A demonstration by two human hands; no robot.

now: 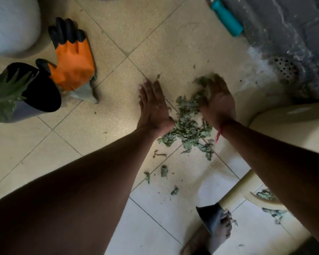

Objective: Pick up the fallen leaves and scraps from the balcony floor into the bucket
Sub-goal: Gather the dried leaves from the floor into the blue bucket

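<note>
Leaf pile (188, 124) looks dry, light, crumbly; I'd scoop under both sides. Left hand (153, 105) flat, fingers straight; right hand (217, 102) open, pressing it, gripping nothing.

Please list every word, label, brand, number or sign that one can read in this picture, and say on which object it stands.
None: no text can be read in this view. The orange glove, the teal handle, the plant pot and the floor tiles show no writing.
</note>
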